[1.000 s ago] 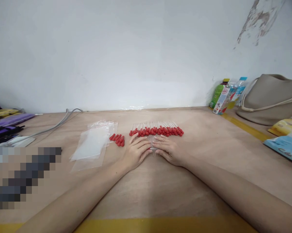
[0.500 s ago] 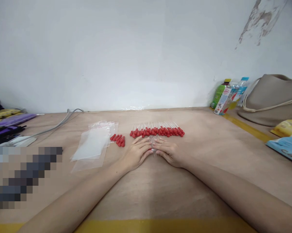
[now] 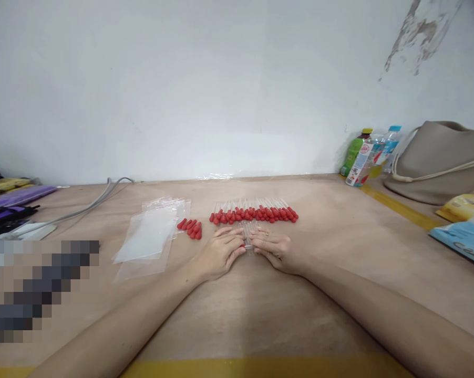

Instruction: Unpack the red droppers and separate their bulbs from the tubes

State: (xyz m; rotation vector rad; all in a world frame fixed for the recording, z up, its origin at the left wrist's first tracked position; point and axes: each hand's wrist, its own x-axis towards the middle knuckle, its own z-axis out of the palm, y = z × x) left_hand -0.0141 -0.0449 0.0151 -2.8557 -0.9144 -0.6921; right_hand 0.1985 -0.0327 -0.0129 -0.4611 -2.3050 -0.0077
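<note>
Clear tube (image 3: 249, 247): stretches crosswise between left hand (image 3: 220, 254) and right hand (image 3: 278, 253), one red bulb (image 3: 243, 245) at its left end.
Left fingers (image 3: 234, 240): grasp around the red bulb, partly hidden.
Right fingers (image 3: 266, 238): pinch the clear tube.
More tubes (image 3: 249, 227): lie just beyond, too overlapped to count.
Red-tipped droppers (image 3: 256, 213): form one row, dozens.
Loose bulbs (image 3: 198, 229): about six.
Plastic bags (image 3: 146, 236): overlap, several, contents unclear.

Touching clear tubes (image 3: 249, 229) with left hand (image 3: 222, 252) and right hand (image 3: 279, 253), just beside red-bulbed droppers (image 3: 255, 213) at twelve o'clock.
</note>
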